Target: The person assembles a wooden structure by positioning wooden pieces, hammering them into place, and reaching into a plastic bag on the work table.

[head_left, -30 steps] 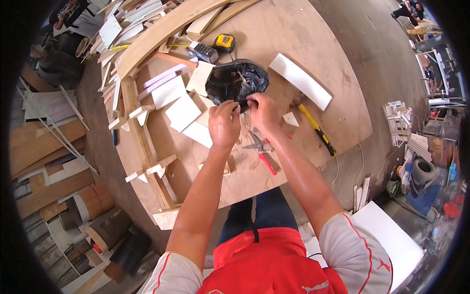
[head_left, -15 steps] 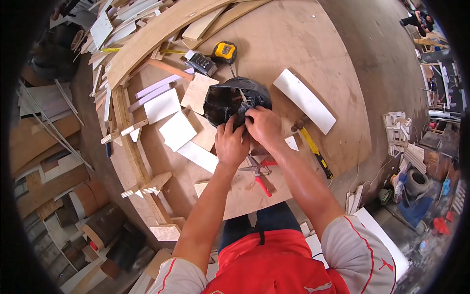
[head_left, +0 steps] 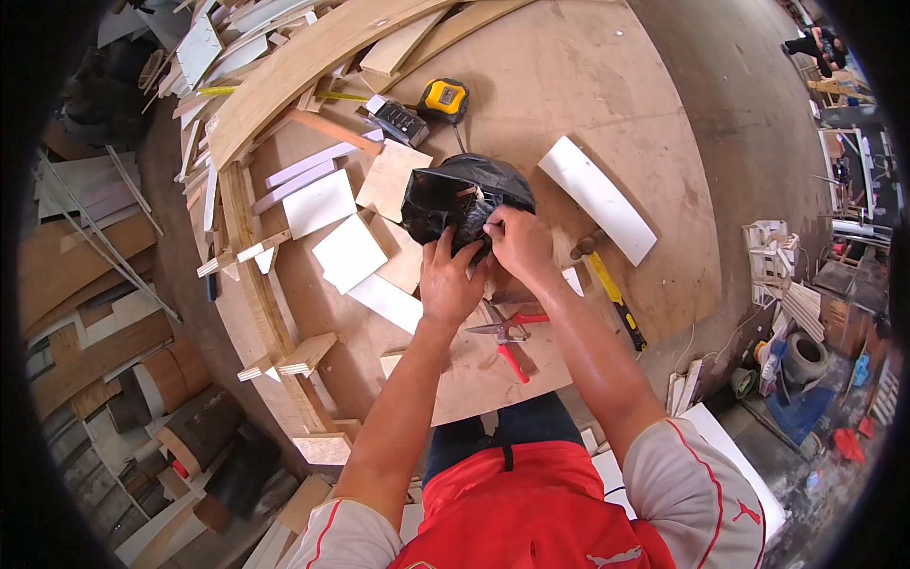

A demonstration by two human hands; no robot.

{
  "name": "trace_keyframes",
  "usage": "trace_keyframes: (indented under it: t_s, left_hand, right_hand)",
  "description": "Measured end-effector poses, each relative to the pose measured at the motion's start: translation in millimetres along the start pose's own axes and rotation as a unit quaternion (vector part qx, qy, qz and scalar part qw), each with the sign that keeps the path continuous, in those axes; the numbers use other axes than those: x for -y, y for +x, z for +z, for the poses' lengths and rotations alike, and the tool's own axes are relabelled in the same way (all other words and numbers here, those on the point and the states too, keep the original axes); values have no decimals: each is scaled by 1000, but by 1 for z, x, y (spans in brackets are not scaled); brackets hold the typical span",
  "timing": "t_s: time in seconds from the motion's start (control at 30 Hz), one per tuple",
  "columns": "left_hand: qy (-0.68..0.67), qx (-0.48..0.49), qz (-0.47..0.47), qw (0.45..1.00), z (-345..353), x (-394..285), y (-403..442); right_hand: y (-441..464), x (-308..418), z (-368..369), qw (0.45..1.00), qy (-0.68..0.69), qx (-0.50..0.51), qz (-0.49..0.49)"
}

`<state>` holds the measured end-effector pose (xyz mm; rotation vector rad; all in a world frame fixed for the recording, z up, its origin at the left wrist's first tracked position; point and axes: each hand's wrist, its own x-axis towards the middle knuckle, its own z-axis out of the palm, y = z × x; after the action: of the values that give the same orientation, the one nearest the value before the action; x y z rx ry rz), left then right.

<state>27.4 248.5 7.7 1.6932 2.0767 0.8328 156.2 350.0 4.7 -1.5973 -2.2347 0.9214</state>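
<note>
A black plastic bag (head_left: pixel 483 173) stands on the wooden table with its mouth open toward me, and small light pieces show inside. At its near left rim, my left hand (head_left: pixel 452 284) has its fingers closed on the plastic. My right hand (head_left: pixel 522 248) pinches the near right part of the bag. Just below the hands lie red-handled shears (head_left: pixel 512 353) with spread handles. A hammer (head_left: pixel 613 296) with a yellow and black handle lies right of my right forearm. The bag's near side is partly hidden behind my fingers.
Beyond the bag are a yellow tape measure (head_left: pixel 444 98) and a dark small box (head_left: pixel 398 121). White boards (head_left: pixel 349 252) lie left, another white board (head_left: pixel 599 201) right. A wooden frame (head_left: pixel 254 275) runs along the table's left side. Timber offcuts (head_left: pixel 389 52) pile up at the back.
My right hand has shifted slightly on the bag's rim, and the plastic near it is bunched differently. My left hand stays at the near edge. The whole view has moved a little.
</note>
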Motion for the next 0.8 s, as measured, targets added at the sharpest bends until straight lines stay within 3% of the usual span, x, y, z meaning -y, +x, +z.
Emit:
trace_keyframes:
  t_s: [0.23,0.33,0.57,0.67,0.8]
  left_hand:
    - [18,-8,4,1000,6,3,0]
    - [16,-10,5,1000,2,-1,0]
    - [-51,-28,-28,998,-5,-6,-1]
    - [-85,-45,-59,994,-7,-7,-3]
    - [-120,-94,-80,985,-12,-12,0]
  right_hand:
    - [-1,22,2,990,-133,33,26]
    - [6,26,-7,991,-106,68,50]
    - [8,-5,-9,987,148,2,59]
    - [11,-23,4,955,289,2,66]
    - [9,-16,-1,926,360,17,114]
